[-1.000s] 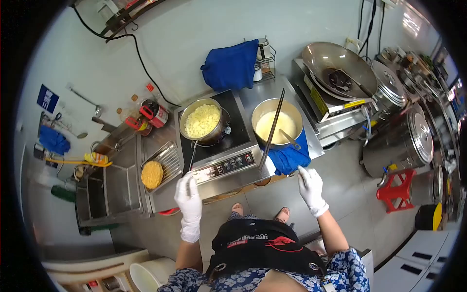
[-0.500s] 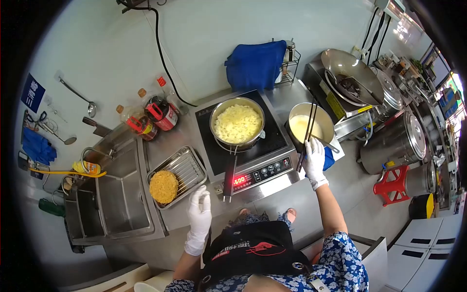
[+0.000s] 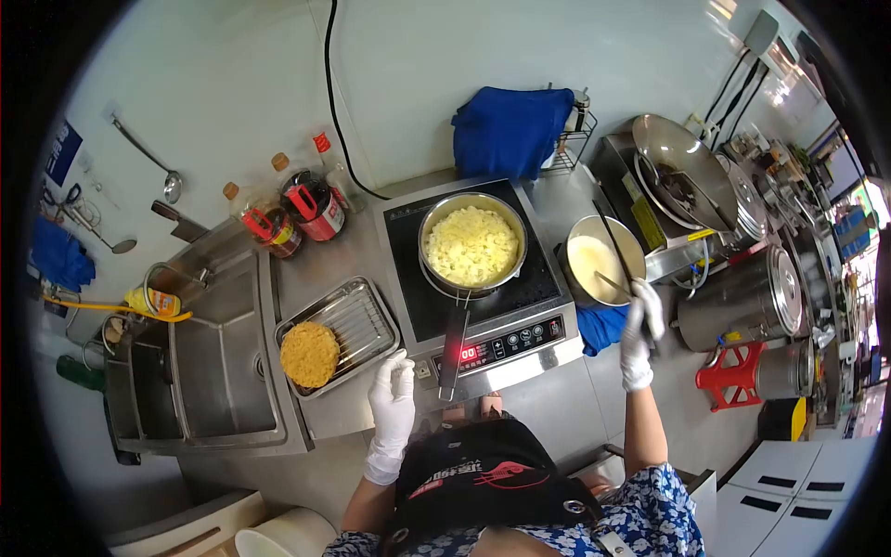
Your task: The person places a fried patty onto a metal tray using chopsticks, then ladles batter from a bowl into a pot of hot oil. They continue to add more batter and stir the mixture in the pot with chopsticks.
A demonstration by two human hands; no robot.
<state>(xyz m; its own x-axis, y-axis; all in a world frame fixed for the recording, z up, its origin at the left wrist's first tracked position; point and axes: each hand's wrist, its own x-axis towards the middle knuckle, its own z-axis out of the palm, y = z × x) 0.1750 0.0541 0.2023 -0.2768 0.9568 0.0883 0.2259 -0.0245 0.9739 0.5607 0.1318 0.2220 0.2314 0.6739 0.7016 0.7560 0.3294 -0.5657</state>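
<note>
My left hand (image 3: pixel 393 404), in a white glove, is empty with its fingers loosely bent. It hovers between the metal tray (image 3: pixel 378 327) and the black handle (image 3: pixel 454 357) of the pan. A breaded round patty (image 3: pixel 310 355) lies on the tray's rack. Yellow chopped pieces (image 3: pixel 471 246) fill the pan on the induction cooker (image 3: pixel 408 269). My gloved right hand (image 3: pixel 642 334) is closed around the dark chopsticks (image 3: pixel 613 237), beside a pot (image 3: pixel 637 249) of pale yellow liquid. A metal utensil (image 3: pixel 613 283) rests in that pot, and its far end is near my hand.
Left of the tray is a steel sink (image 3: pixel 223 381), with sauce bottles (image 3: pixel 311 209) behind the tray. A large wok (image 3: pixel 682 167) sits at the back right. A red stool (image 3: pixel 730 376) and a tall steel pot (image 3: pixel 742 292) stand on the right.
My right hand reached the chopsticks over the pot, closed on them and is now farther right. The view has shifted. My left hand remains near the tray and pan handle.
</note>
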